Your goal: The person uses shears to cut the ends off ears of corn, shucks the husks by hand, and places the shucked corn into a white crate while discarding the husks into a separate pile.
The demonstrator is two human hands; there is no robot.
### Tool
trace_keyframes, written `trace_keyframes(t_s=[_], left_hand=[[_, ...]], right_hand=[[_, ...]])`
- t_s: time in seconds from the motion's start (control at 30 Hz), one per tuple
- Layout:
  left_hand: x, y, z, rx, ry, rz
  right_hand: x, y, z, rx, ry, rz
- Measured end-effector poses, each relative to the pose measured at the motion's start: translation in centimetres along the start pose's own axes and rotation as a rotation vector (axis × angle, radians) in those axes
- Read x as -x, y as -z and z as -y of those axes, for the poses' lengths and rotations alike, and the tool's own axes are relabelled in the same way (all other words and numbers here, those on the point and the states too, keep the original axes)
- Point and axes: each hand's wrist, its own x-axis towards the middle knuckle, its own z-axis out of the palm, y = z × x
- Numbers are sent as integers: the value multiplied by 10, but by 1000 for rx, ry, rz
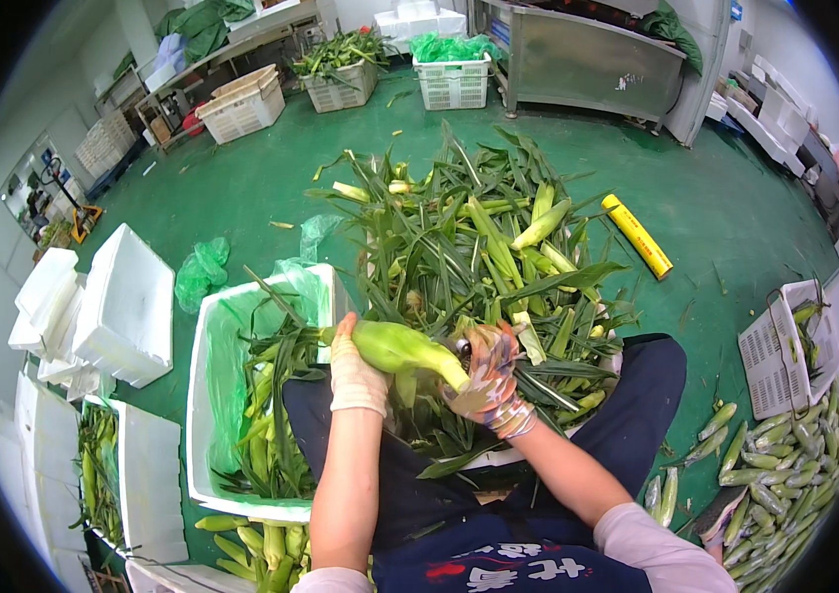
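Note:
My left hand (354, 368), in a pale glove, is wrapped round an ear of corn (395, 348) in its green husk, held level over my lap. The ear's pale, narrow end points right, to my right hand (487, 371), which wears a patterned orange and grey glove. That hand is closed at the ear's end, with a small dark, shiny thing by its fingers; what it is I cannot make out. Below and beyond both hands spreads a large heap of corn husks and leaves (459, 237), with several ears among them.
Left of my legs stands a white foam box (204, 395) lined with green plastic, holding corn. Other foam boxes (128, 306) are stacked farther left. A yellow roll (637, 235) lies on the green floor. Wrapped corn (785, 474) is piled at the right, by a white crate (770, 361).

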Motion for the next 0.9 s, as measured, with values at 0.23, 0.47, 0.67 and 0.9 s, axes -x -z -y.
trace_keyframes(t_s=[0.23,0.47,0.67,0.9], left_hand=[[-10,-22,16,-137,87,-29],[-20,-45,34,-110,53,-170],[-26,-39,-26,-378,-421,-163],[14,-64,10,-442,-259,164]], right_hand=[[-23,5,-42,-110,242,85],[3,13,-10,-123,-534,428],[23,59,-13,-467,-710,667],[-19,37,-10,-662,-508,625]])
